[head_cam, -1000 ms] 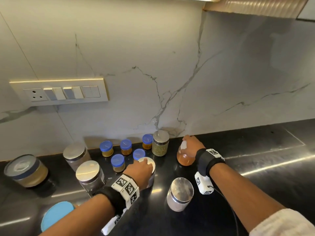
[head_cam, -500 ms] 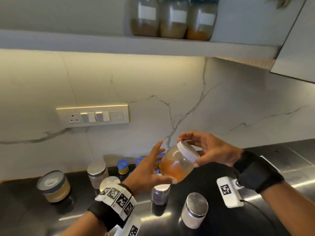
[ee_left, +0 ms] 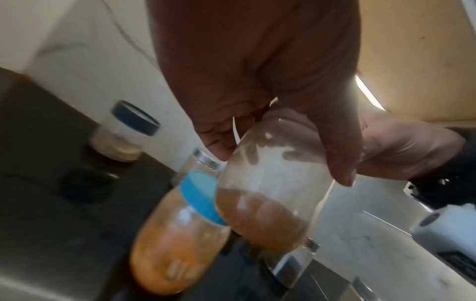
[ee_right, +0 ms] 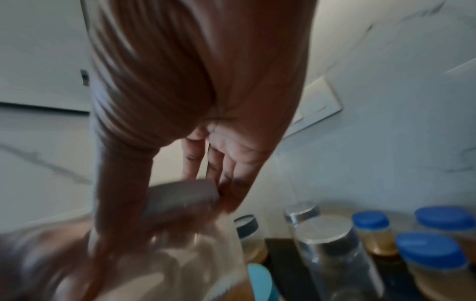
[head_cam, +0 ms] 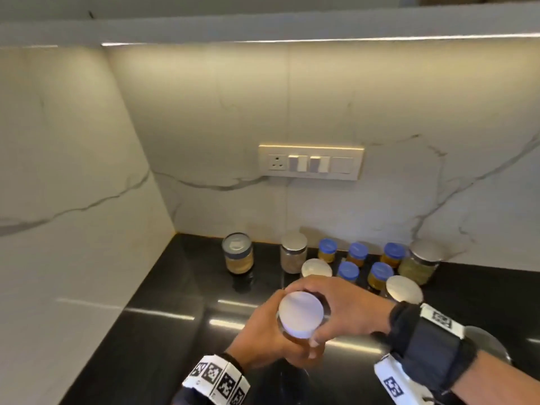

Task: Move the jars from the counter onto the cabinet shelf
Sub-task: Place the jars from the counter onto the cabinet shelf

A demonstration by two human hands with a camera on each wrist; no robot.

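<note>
Glass jar (head_cam: 301, 318) of amber contents, white-lidded, is held above the black bench (head_cam: 181, 290), left hand (head_cam: 264, 337) wrapped round its body, right hand (head_cam: 344, 308) gripping the lid; best kept upright, supported underneath, while lifting toward the shelf (head_cam: 263, 27) overhead.

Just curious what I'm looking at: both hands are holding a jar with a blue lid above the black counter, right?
Nearly. Both the left hand and right hand do hold one jar above the black counter, but the head view shows its lid is white. The blue lids belong to small jars standing by the wall.
</note>
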